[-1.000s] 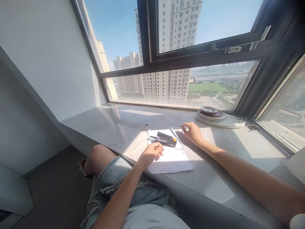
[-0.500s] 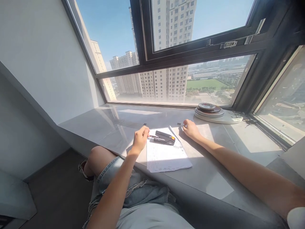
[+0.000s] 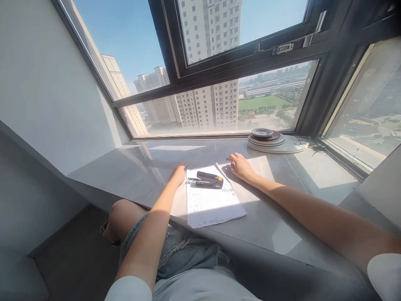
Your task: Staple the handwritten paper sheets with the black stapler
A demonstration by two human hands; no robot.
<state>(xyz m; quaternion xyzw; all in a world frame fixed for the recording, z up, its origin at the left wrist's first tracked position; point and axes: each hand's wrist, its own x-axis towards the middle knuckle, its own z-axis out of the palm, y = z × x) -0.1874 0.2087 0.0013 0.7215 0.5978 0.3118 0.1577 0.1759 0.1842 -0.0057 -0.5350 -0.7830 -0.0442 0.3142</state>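
Note:
A black stapler (image 3: pixel 209 179) with an orange patch lies on a stack of printed paper sheets (image 3: pixel 216 207). Its arms are spread apart, and a thin metal part sticks out at the left end. Beside the stack's upper left corner my left hand (image 3: pixel 179 173) rests low on the sill, fingers drawn together and mostly hidden behind the hand. Past the upper right corner is my right hand (image 3: pixel 240 167), its fingers curled in. Its fingertips meet a small dark strip (image 3: pixel 227 159), of which only the end shows. A thin pale stick (image 3: pixel 221 169) lies along the stack's right edge.
The stone window sill (image 3: pixel 125 167) carries everything. At the back right stands a pile of plates (image 3: pixel 266 140), with a dark tangle (image 3: pixel 318 147) near the corner. A dark window frame (image 3: pixel 219 77) rises behind. My knee (image 3: pixel 122 213) is below the front edge.
My left hand has moved forward, away from the stapler's left end, and covers where a small dark piece lay. My right hand has come left to the other dark piece. The view has shifted.

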